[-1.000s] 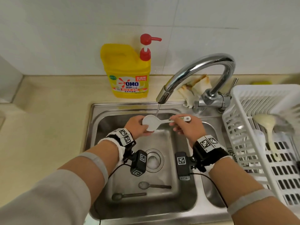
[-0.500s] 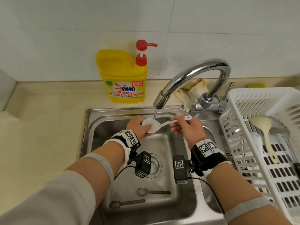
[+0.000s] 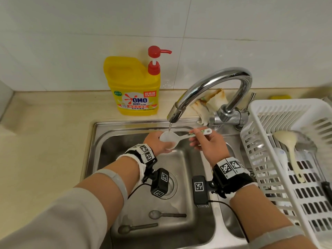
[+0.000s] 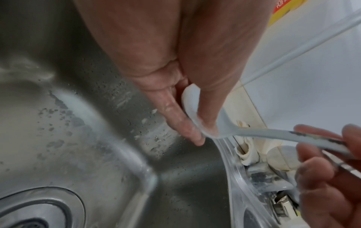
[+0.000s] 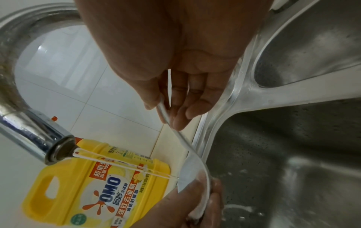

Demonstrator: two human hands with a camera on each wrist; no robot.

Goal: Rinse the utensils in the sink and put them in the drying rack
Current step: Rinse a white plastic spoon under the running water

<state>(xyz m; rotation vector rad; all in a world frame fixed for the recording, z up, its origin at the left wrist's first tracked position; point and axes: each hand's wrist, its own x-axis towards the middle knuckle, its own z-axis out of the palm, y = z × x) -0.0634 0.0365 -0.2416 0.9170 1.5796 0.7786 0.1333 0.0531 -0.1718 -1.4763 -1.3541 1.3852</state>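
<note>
A white plastic rice paddle (image 3: 170,137) is held under the thin stream from the chrome faucet (image 3: 212,90). My left hand (image 3: 158,142) grips its round blade (image 4: 192,104) between thumb and fingers. My right hand (image 3: 206,142) pinches the patterned handle (image 3: 199,132), which also shows in the left wrist view (image 4: 304,137) and the right wrist view (image 5: 166,114). Two dark metal spoons (image 3: 167,215) (image 3: 136,228) lie on the floor of the steel sink (image 3: 100,141), near its front. The white drying rack (image 3: 287,159) at the right holds a cream ladle (image 3: 291,151) and other utensils.
A yellow OMO detergent bottle (image 3: 134,87) with a red pump stands on the counter behind the sink. A crumpled cloth (image 3: 210,103) lies behind the faucet base. The sink drain (image 3: 170,184) sits under my wrists. A second basin (image 3: 231,229) lies between the sink and the rack.
The head view has tilted up a little, so the scene sits lower in frame. Both hands keep the paddle under the stream, with small shifts of the blade.
</note>
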